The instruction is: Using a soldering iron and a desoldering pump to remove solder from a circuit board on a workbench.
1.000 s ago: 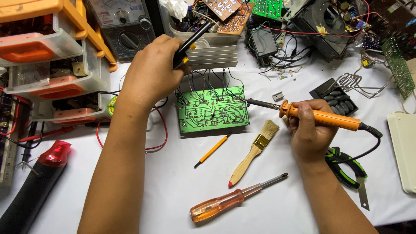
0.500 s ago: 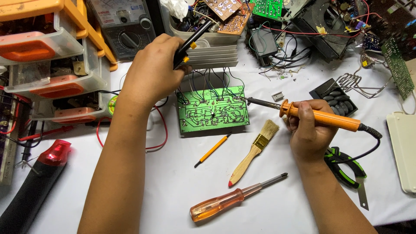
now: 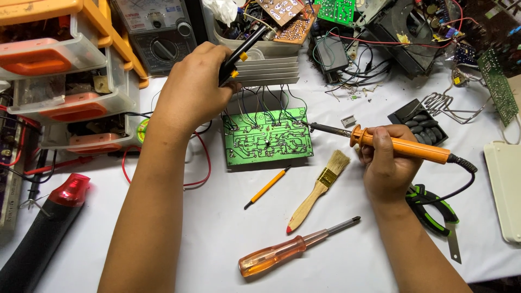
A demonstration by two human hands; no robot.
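A green circuit board (image 3: 267,137) lies solder side up on the white table, wired to a finned metal heat sink (image 3: 269,71) behind it. My right hand (image 3: 385,163) grips an orange-handled soldering iron (image 3: 404,146), whose tip rests at the board's right upper edge. My left hand (image 3: 192,89) is raised left of the heat sink and holds a black tool with yellow buttons (image 3: 241,50), pointing up and to the right.
A small paintbrush (image 3: 317,190), an orange pencil (image 3: 266,188) and an orange-handled screwdriver (image 3: 290,249) lie in front of the board. Green-handled pliers (image 3: 434,209) sit by my right wrist. Orange parts drawers (image 3: 59,70), a multimeter (image 3: 157,32) and a black-and-red tool (image 3: 46,222) stand at the left. Loose boards and wires crowd the back.
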